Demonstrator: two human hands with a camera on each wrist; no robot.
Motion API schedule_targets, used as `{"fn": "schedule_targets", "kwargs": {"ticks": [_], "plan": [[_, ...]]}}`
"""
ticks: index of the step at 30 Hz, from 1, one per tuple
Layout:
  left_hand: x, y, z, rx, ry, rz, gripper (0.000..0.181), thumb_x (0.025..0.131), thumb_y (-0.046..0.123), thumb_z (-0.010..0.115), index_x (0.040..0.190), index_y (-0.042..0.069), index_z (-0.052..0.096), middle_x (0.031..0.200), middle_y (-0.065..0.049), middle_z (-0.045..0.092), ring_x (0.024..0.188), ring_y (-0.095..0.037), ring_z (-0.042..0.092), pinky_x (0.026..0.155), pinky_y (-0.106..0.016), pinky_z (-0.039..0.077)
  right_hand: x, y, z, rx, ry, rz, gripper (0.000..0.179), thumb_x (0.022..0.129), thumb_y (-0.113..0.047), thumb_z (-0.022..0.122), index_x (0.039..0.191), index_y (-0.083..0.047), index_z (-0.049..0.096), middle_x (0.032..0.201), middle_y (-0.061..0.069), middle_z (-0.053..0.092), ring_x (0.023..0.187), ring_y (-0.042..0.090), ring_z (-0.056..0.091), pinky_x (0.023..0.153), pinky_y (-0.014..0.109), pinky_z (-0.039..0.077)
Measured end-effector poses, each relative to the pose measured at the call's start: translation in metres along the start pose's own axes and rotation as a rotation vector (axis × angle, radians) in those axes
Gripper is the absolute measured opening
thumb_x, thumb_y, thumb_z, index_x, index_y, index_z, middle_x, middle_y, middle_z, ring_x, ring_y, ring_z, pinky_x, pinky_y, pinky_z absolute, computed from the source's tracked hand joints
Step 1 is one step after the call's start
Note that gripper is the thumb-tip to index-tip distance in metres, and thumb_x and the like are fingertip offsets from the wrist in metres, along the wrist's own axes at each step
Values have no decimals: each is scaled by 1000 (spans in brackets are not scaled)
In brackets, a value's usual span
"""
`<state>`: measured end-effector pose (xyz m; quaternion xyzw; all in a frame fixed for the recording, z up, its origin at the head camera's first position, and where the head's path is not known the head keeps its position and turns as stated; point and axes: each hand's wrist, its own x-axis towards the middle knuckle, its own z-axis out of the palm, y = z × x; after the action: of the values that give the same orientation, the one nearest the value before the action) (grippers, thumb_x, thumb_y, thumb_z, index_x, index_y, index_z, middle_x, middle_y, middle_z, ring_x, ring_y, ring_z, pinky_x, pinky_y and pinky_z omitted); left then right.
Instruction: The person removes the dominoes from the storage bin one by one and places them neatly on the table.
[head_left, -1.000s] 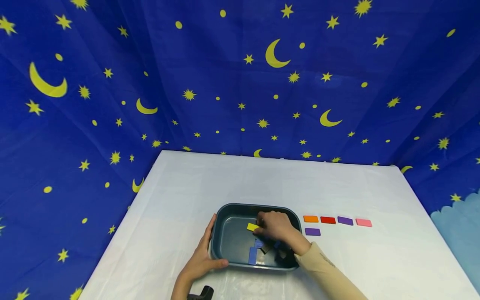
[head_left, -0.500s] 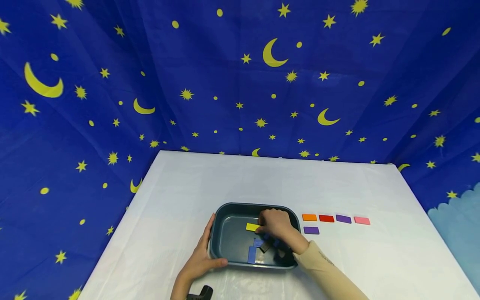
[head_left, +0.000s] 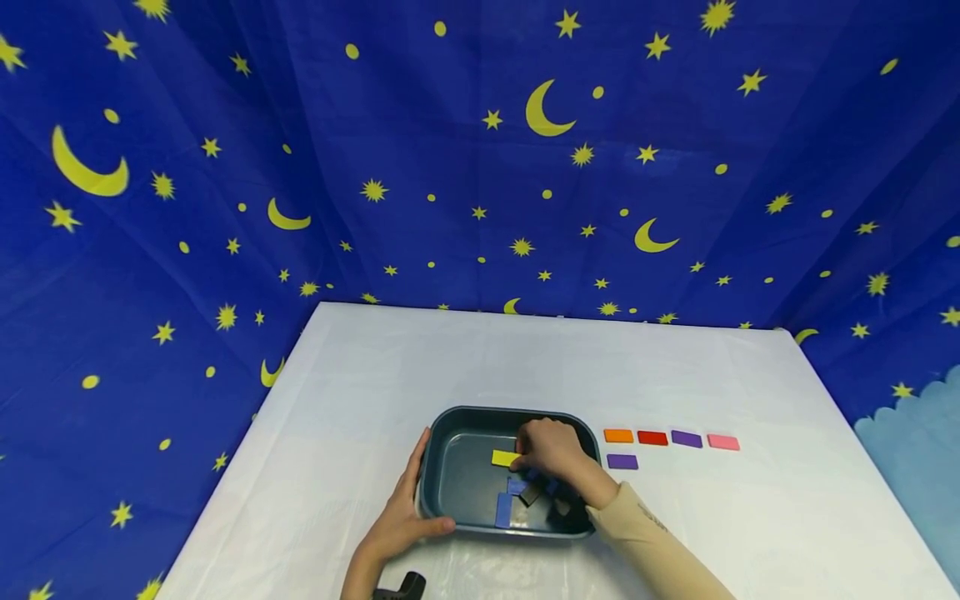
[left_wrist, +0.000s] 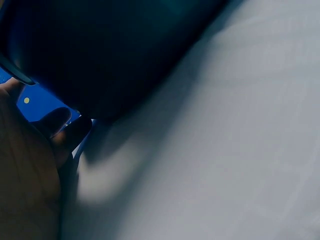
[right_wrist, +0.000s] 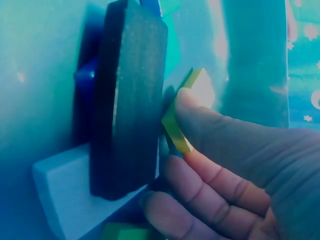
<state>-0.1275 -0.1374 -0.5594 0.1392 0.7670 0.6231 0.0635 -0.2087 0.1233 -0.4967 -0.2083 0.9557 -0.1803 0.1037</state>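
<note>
A dark blue-grey plastic basin (head_left: 468, 500) stands on the table. My left hand (head_left: 401, 517) holds its near left corner, thumb along the front rim and fingers against the left wall; the left wrist view shows fingertips by its underside. Inside the basin, my right hand (head_left: 553, 450) pinches a yellow domino-shaped block (right_wrist: 177, 132) between thumb and fingers. Beside those fingers, a black block (right_wrist: 132, 100) lies over a pale block (right_wrist: 65, 185). A blue block (head_left: 504, 510) lies near the basin's front wall. The hand and its shadow hide part of the pile.
Right of the basin, an orange block (head_left: 618, 436), a red block (head_left: 652, 438), a purple block (head_left: 687, 439) and a pink block (head_left: 723, 442) form a row. Another purple block (head_left: 622, 462) lies below the orange one. A blue star-patterned curtain (head_left: 450, 167) surrounds the white table (head_left: 375, 358).
The yellow block at my right fingertips has shifted very slightly toward me. Both hands stay in nearly the same place, and the row of blocks is unchanged.
</note>
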Motion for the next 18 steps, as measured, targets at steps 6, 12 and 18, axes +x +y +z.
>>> {"fn": "schedule_targets", "kwargs": {"ticks": [6,12,18], "plan": [[0,1,1,-1,5,-8,120,66,24,85,154,25,4,157,2,8,138,-32,16,100,-66,15,-1,1,0,74,-38,2,30,70,-31,84,66,-19,58,60,-10,50,56,10,45,53,29,36],[0,0,0,-21,-4,-3,123,65,22,86,154,24,3,157,3,6,139,-29,12,101,-66,12,0,4,2,111,-54,1,31,71,-32,84,66,-19,56,61,-9,49,57,10,45,55,29,34],[-1,0,0,-15,-4,-14,122,65,24,87,154,26,3,157,4,6,139,-29,13,101,-66,12,-1,5,2,134,-51,-7,31,71,-31,84,66,-19,56,61,-9,49,57,10,45,55,29,35]]}}
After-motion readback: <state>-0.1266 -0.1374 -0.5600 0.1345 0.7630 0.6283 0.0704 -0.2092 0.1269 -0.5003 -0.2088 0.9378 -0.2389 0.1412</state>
